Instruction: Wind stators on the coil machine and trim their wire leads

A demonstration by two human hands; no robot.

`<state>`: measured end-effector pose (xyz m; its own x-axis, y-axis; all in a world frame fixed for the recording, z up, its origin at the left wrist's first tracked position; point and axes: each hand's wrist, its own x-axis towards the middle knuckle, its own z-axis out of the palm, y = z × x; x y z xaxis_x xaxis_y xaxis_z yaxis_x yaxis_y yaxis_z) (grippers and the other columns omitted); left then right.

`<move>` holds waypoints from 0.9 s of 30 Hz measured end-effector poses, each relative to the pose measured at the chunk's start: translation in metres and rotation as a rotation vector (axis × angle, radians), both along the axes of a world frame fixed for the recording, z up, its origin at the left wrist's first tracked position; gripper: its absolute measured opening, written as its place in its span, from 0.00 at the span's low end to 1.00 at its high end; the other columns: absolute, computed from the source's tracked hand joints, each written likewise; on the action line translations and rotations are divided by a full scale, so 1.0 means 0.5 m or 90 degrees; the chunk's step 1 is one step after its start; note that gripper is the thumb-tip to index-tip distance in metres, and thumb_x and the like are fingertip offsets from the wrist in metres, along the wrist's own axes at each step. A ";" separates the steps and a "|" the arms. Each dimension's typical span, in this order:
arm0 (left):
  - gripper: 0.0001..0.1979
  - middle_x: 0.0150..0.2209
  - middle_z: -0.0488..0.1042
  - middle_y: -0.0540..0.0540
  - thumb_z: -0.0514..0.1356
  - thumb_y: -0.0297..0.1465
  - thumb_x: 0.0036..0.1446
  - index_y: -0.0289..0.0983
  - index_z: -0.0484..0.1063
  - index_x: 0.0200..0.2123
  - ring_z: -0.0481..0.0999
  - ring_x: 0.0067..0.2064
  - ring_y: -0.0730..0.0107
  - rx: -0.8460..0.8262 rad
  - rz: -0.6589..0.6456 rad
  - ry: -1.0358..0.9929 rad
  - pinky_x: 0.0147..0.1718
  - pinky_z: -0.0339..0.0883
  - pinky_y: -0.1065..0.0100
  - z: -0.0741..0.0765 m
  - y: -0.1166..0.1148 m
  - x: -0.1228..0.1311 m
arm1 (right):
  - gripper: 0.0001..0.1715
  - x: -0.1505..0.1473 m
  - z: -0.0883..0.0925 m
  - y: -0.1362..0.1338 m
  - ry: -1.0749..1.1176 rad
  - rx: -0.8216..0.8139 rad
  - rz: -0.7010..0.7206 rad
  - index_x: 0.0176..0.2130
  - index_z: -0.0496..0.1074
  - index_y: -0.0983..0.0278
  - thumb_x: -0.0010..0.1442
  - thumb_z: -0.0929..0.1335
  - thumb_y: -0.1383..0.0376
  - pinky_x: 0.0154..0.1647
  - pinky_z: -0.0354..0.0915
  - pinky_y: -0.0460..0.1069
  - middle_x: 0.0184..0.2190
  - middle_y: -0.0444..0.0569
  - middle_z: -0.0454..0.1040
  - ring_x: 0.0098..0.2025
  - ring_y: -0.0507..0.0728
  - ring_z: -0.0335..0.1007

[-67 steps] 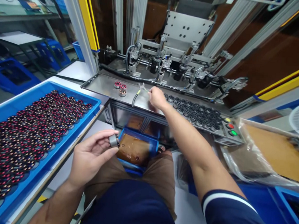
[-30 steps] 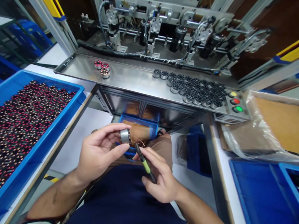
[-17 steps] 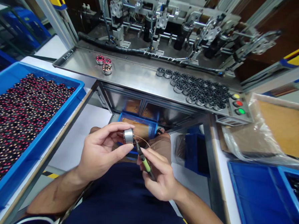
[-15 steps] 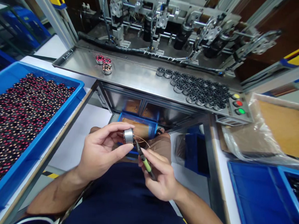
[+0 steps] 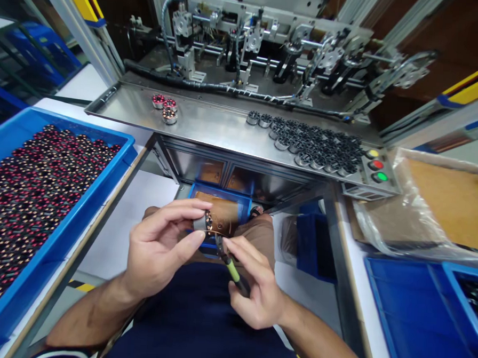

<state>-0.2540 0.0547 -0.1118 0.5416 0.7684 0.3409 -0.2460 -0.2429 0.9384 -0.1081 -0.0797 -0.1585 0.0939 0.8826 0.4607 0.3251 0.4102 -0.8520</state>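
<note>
My left hand [image 5: 159,247] pinches a small round metal motor part with copper windings [image 5: 203,221] between thumb and fingers, above my lap. My right hand [image 5: 253,286] is closed around a small tool with a green-yellow handle [image 5: 230,265]; its dark tip touches the underside of the part. Both hands hover over a small blue bin [image 5: 221,213] on the floor between my knees.
A big blue tray of red-wound parts [image 5: 30,189] lies at left. The steel shelf [image 5: 209,126] carries three wound parts [image 5: 165,107] and several dark cores [image 5: 313,145]. Coloured buttons [image 5: 375,165] sit at its right end; blue bins [image 5: 424,317] and a plastic bag [image 5: 429,210] at right.
My right hand came back from the steel shelf with the tool and brought its tip to the part in my left hand. The part has since turned slightly in my fingers.
</note>
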 end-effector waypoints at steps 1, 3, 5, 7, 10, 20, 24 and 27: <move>0.15 0.48 0.79 0.43 0.63 0.20 0.54 0.40 0.77 0.44 0.76 0.53 0.62 0.007 0.000 0.002 0.48 0.75 0.64 0.001 -0.001 -0.001 | 0.48 -0.001 0.001 0.001 -0.006 0.007 -0.003 0.65 0.58 0.65 0.44 0.63 0.76 0.47 0.71 0.56 0.48 0.56 0.69 0.49 0.60 0.69; 0.16 0.48 0.78 0.43 0.63 0.19 0.54 0.40 0.77 0.45 0.76 0.53 0.61 0.020 0.002 0.009 0.48 0.75 0.64 0.003 -0.004 -0.004 | 0.48 -0.002 0.003 0.003 -0.015 0.014 -0.012 0.65 0.58 0.64 0.45 0.63 0.76 0.46 0.72 0.55 0.48 0.56 0.69 0.48 0.60 0.69; 0.17 0.48 0.78 0.44 0.63 0.18 0.53 0.39 0.77 0.45 0.76 0.53 0.62 0.036 0.004 0.016 0.48 0.75 0.65 0.005 -0.005 -0.006 | 0.48 -0.002 0.004 0.005 -0.012 0.014 -0.013 0.65 0.58 0.64 0.45 0.63 0.76 0.44 0.72 0.54 0.47 0.55 0.69 0.47 0.59 0.69; 0.18 0.49 0.78 0.45 0.63 0.17 0.53 0.39 0.77 0.45 0.76 0.53 0.64 0.052 0.003 0.018 0.49 0.75 0.66 0.006 -0.006 -0.008 | 0.48 -0.002 0.003 0.006 0.001 0.010 -0.001 0.65 0.57 0.64 0.45 0.64 0.76 0.43 0.72 0.53 0.46 0.55 0.69 0.44 0.58 0.69; 0.19 0.49 0.78 0.46 0.63 0.16 0.52 0.39 0.76 0.45 0.76 0.53 0.65 0.063 -0.001 0.015 0.50 0.74 0.67 0.008 -0.006 -0.009 | 0.48 0.000 0.002 0.006 0.014 0.005 0.012 0.65 0.58 0.65 0.45 0.64 0.77 0.42 0.71 0.54 0.44 0.55 0.68 0.42 0.58 0.68; 0.20 0.49 0.78 0.46 0.63 0.15 0.51 0.39 0.76 0.46 0.76 0.53 0.66 0.083 -0.015 0.046 0.51 0.73 0.68 0.007 -0.007 -0.012 | 0.47 0.003 -0.002 -0.005 -0.022 -0.009 -0.020 0.65 0.58 0.61 0.47 0.63 0.77 0.32 0.66 0.50 0.35 0.50 0.69 0.33 0.55 0.65; 0.21 0.49 0.78 0.46 0.63 0.15 0.50 0.39 0.76 0.46 0.77 0.53 0.66 0.112 -0.012 0.048 0.51 0.74 0.67 0.006 -0.009 -0.013 | 0.48 0.006 0.003 -0.002 -0.013 -0.030 -0.015 0.65 0.57 0.61 0.46 0.64 0.77 0.41 0.69 0.54 0.42 0.53 0.68 0.41 0.58 0.66; 0.22 0.49 0.78 0.46 0.64 0.15 0.50 0.39 0.76 0.46 0.78 0.52 0.65 0.131 -0.010 0.056 0.51 0.74 0.65 0.005 -0.010 -0.015 | 0.49 0.006 0.009 0.002 -0.008 -0.025 0.005 0.66 0.55 0.63 0.46 0.63 0.76 0.48 0.68 0.57 0.46 0.55 0.65 0.47 0.60 0.65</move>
<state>-0.2615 0.0495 -0.1091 0.5869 0.6788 0.4413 -0.1711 -0.4288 0.8870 -0.1051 -0.0787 -0.1539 0.0817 0.9005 0.4272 0.3328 0.3793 -0.8633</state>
